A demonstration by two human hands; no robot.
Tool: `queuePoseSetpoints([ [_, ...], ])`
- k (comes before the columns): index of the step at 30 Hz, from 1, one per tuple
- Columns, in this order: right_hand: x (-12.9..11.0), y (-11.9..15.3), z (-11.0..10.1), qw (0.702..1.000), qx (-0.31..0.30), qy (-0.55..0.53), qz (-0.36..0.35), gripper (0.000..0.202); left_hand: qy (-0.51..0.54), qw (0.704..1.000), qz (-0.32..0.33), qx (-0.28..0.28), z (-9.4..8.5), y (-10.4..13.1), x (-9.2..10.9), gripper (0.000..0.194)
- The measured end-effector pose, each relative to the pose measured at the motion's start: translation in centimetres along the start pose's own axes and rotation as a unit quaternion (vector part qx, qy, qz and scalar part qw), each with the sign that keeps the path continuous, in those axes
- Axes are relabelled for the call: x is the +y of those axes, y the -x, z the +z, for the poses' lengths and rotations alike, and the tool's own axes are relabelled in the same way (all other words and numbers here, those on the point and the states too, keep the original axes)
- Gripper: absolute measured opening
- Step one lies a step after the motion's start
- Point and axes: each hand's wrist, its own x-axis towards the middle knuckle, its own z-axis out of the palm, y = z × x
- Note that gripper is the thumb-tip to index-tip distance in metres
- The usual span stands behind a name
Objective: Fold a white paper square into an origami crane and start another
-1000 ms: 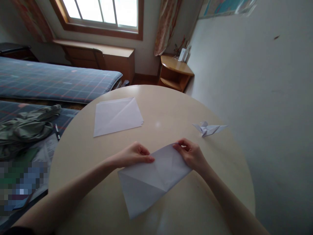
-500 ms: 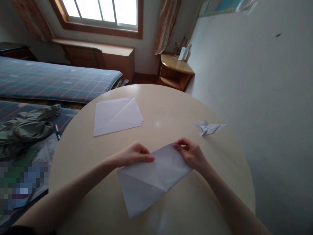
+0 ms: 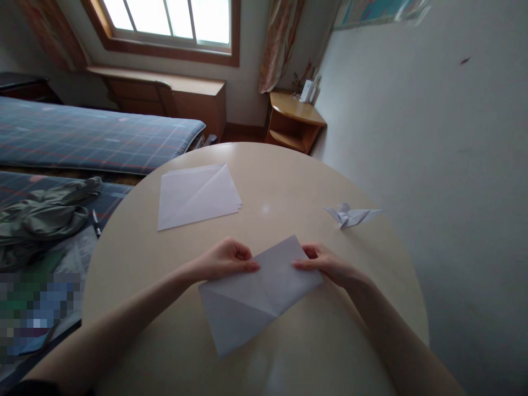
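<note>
A white sheet of paper [image 3: 259,300], folded to a rectangle with diagonal creases, is held tilted over the round table. My left hand [image 3: 229,258] pinches its upper long edge left of the middle, thumb on the near face and fingers curled behind. On the right short side my right hand [image 3: 324,263] grips the sheet, its thumb lying on the near face and its other fingers mostly behind the paper. A folded paper crane [image 3: 350,215] rests on the table beyond my right hand. Farther off on the left lies a stack of white paper sheets [image 3: 193,201], the top one creased diagonally.
The round cream table [image 3: 284,181] stands beside a white wall [image 3: 454,165]. To the left are a plaid mattress [image 3: 94,137], a crumpled grey-green cloth [image 3: 49,214] and a pen [image 3: 96,223]. A corner shelf [image 3: 297,110] stands behind the table.
My right hand has slid from the paper's upper right corner down along its right side, leaving that corner free. The paper's lower edge has risen slightly. My left hand keeps its place.
</note>
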Motion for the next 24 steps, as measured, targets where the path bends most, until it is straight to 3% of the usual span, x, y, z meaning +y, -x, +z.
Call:
queuePoseSetpoints([
  [3,-0.1,0.1,-0.6,0.999,0.025,0.033,0.017,0.037,0.015,1.000,0.002,0.014,-0.2,-0.2,-0.2,0.041],
  [7,-0.2,-0.1,-1.0,0.991,0.115,0.066,-0.012,0.031,0.034,0.998,0.020,0.041,-0.4,-0.6,-0.5,0.041],
  [11,0.0,-0.8,-0.5,0.977,0.196,-0.031,-0.074,0.029,0.072,0.992,0.022,0.101,0.2,-0.9,-0.9,0.041],
  [16,0.8,-1.7,1.6,0.962,0.159,-0.189,-0.120,0.034,0.088,0.976,0.033,0.199,1.8,-1.1,-1.1,0.044],
  [19,1.0,-1.7,2.6,0.972,0.126,-0.167,-0.108,0.035,0.103,0.966,0.047,0.231,2.6,-1.2,-1.3,0.044],
  [24,0.7,-1.5,2.3,0.977,0.155,-0.109,-0.095,0.033,0.122,0.956,0.050,0.262,3.2,-1.4,-1.7,0.043],
])
